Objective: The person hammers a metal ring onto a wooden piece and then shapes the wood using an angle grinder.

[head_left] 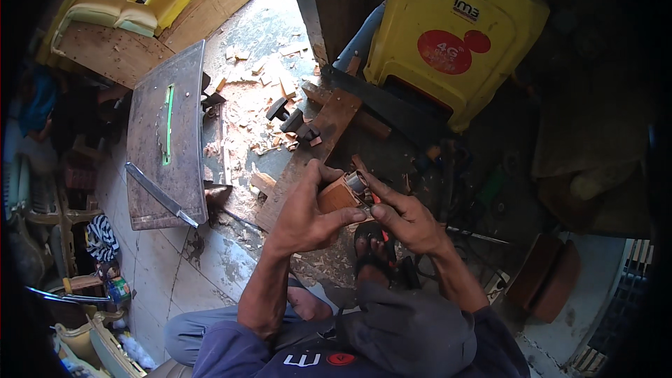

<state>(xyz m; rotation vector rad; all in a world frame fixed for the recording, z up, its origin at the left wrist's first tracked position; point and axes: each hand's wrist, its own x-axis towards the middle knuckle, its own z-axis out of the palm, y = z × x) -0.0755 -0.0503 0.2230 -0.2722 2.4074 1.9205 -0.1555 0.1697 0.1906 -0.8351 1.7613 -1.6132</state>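
Note:
My left hand [311, 213] grips a small reddish wooden block [334, 199] with a shiny metal piece [355, 183] at its upper end. My right hand [404, 213] is curled on the same block from the right, its thumb and index finger by the metal piece. Below my hands is my sandalled foot [369, 245], with a red object beside it, partly hidden. A long plank [336, 112] with small dark clamp-like objects [294, 120] on it lies beyond my hands, among wood shavings and offcuts [252, 84].
A metal-topped table saw [157, 189] stands at left with a steel bar on it. A yellow plastic stool [455, 35] sits upper right, yellow upholstered furniture [189, 0] upper left. Another person [42, 105] is at far left. Brown boards [553, 276] lie right; assorted clutter fills the lower left.

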